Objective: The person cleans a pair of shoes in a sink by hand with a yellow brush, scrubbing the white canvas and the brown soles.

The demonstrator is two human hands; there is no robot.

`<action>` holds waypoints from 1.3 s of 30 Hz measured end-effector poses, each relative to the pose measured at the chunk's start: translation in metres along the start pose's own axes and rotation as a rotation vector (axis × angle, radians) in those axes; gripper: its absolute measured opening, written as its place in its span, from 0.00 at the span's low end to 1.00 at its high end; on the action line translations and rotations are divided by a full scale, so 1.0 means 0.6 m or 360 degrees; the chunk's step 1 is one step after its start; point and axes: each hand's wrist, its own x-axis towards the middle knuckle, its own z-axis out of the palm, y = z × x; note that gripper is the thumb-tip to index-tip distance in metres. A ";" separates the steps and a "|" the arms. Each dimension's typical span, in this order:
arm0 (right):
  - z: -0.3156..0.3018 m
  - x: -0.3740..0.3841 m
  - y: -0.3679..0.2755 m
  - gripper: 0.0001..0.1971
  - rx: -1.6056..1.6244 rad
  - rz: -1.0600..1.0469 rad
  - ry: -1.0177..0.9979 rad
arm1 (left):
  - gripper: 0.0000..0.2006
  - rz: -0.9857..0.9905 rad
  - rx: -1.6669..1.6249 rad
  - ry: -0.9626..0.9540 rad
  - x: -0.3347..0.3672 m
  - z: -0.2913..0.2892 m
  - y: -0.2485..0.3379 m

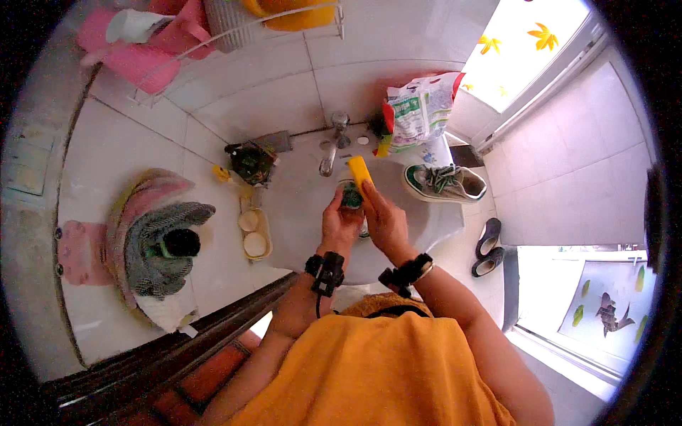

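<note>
Over the white sink [288, 206], my left hand [339, 228] is closed around a green and white shoe [350, 196], mostly covered by my fingers. My right hand [387, 221] grips a yellow brush [359, 169] with a long flat handle, held against the shoe; its bristles are hidden. A second shoe [440, 182], a green and white sneaker with laces, rests on the sink's right rim, to the right of my right hand. Just beyond both hands stands a metal faucet [329, 160].
Soap bars lie in a tray [264, 231] left of the sink. A dark bag [250, 163] and a printed plastic bag [420, 113] stand behind. A grey cloth [153, 248] hangs at left. Above is a wire rack [234, 32]; dark slippers [488, 248] are on the floor.
</note>
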 end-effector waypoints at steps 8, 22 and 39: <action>0.024 -0.011 0.019 0.20 0.0820 0.0537 0.0134 | 0.14 0.0092 -0.0067 0.0136 -0.013 -0.038 -0.012; 0.118 -0.107 0.099 0.19 0.1308 0.0704 0.0283 | 0.11 0.0101 -0.0098 0.0277 -0.029 -0.073 0.014; 0.057 -0.093 0.087 0.20 0.1201 0.0371 0.0135 | 0.13 0.0036 0.0065 0.0219 -0.024 -0.041 0.013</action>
